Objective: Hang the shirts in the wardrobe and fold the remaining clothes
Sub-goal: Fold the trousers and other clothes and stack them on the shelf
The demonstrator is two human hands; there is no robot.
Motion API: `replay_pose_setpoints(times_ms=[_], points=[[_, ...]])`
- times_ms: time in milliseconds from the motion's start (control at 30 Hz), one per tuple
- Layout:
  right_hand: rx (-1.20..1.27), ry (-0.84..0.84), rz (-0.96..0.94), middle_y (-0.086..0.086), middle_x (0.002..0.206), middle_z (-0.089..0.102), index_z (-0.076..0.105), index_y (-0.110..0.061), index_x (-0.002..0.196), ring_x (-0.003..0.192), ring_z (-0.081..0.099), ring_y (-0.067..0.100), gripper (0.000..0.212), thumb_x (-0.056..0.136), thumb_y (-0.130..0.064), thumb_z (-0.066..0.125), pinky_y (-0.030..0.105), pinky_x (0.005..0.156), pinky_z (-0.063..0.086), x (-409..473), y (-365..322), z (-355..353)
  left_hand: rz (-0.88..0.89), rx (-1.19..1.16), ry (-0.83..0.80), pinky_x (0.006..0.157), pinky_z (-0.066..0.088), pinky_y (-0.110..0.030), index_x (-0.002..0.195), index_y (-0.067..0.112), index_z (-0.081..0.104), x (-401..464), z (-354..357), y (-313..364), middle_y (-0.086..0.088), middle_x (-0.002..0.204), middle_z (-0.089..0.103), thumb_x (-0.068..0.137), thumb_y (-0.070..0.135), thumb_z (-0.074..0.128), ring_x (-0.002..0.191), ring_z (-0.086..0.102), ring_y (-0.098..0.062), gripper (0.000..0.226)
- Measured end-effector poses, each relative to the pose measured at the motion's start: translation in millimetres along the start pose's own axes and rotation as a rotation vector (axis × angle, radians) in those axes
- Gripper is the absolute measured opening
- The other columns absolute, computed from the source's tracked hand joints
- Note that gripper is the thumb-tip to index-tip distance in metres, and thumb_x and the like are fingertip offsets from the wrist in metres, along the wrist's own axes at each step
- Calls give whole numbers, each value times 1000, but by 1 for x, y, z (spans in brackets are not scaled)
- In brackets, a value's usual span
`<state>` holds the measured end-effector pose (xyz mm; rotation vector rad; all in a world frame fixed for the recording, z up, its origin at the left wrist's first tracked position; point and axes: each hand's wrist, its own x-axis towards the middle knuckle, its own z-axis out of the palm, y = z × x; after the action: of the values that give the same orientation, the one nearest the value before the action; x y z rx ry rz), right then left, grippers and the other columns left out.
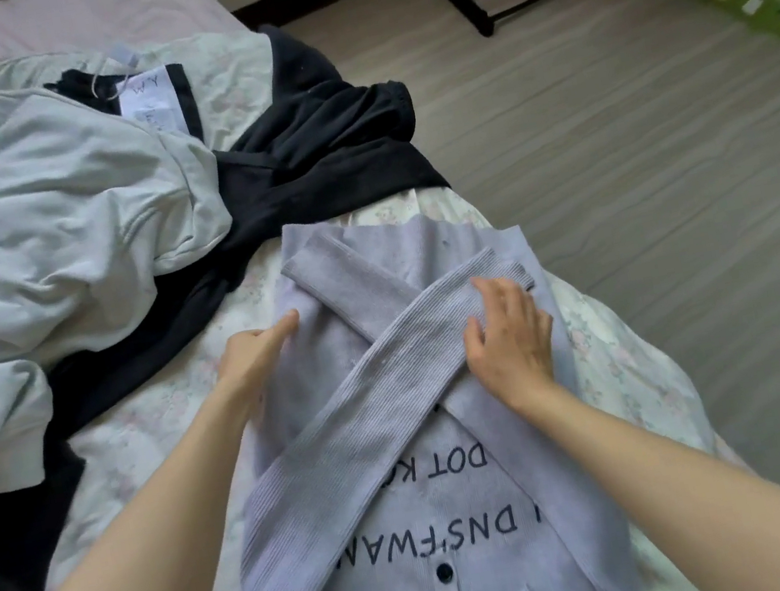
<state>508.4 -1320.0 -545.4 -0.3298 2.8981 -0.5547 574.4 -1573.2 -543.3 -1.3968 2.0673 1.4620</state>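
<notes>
**Halfway through folding the lilac top**

So my lilac knit top (418, 524) is flat on the bed (149, 421), sleeves crossed. Left hand (252, 356) presses its edge, right hand (511, 341) rests relaxed on a sleeve. Pale hoodie (39, 211) and black garment (317, 162) still unfolded, I reckon

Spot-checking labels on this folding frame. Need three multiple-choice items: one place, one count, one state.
1. Where does the crumpled black garment lie?
A. on the floor
B. on the bed beyond the lilac ribbed cardigan
C. in the wardrobe

2. How many dark buttons show on the cardigan?
A. three
B. none
C. seven

3. How are the cardigan's sleeves?
A. spread out sideways
B. hanging off the bed
C. crossed over its front

Key: B, it lies on the bed past the cardigan; A, three show in a row; C, the sleeves form an X under the left hand and right hand.
</notes>
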Motion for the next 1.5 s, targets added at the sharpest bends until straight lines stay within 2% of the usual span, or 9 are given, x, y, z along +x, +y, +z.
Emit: replay_pose_setpoints(times_ms=[167,367,467,567,667,833,1033,1267,1500], points=[[-199,-372,-295,-5,157,7,8,-34,148,144,-4,16,54,98,-39,27,51,113,-8,34,-11,14,182,206,105,57,33,-31,70,13,42,26,18,28,-4,72,52,82,23,59,71,50,-24,23],[-299,-520,-161,-12,156,-13,-3,-45,145,142,-20,23,54,96,-56,16,64,107,-7,61,10,20,55,139,613,84,37,-42,109,10,46,41,4,27,-21,115,57,91,25,53,107,52,-41,25],[-248,-526,-33,-10,156,-16,-4,-44,145,142,-19,28,53,96,-55,13,65,105,-7,76,10,22,362,419,659,90,35,-50,125,6,48,36,11,23,-23,126,49,89,20,52,113,45,-41,39],[-201,-498,39,-5,156,-19,-8,-44,145,142,-18,29,53,96,-52,12,65,105,-6,84,9,26,799,796,445,99,30,-54,136,20,47,27,31,17,-14,142,43,87,43,37,129,39,-36,55],[-185,-529,93,-7,156,-18,-8,-47,144,143,-17,26,52,96,-55,11,63,108,-4,79,30,24,603,1068,88,115,1,-52,146,44,3,31,44,-1,2,158,-3,89,65,10,144,-7,-26,61],[-185,-541,360,-3,157,-13,-9,-40,146,144,-10,26,56,96,-54,14,59,110,1,49,73,4,441,1156,181,111,-4,-56,148,36,-2,22,41,-6,-3,158,-6,94,57,12,144,-9,-28,60],[1,-378,263,5,158,-9,2,-31,149,144,-8,20,53,100,-41,17,46,114,-6,-32,68,-9,422,752,191,112,-9,-53,149,31,3,-57,41,-71,-4,158,-9,97,47,24,143,-15,-23,59],[-216,-231,107,11,156,-12,-13,-31,141,145,-5,21,68,96,-33,37,45,114,-8,-198,88,3,314,862,132,114,-3,-50,148,26,1,-163,41,-189,-14,156,-8,96,46,23,143,-7,-34,59],[-325,-202,-223,18,139,46,61,-8,122,132,40,34,45,81,-26,58,62,107,16,-291,67,-3,552,971,-40,110,7,-59,137,19,47,-234,35,-214,-11,149,34,90,46,30,141,20,-36,57]])
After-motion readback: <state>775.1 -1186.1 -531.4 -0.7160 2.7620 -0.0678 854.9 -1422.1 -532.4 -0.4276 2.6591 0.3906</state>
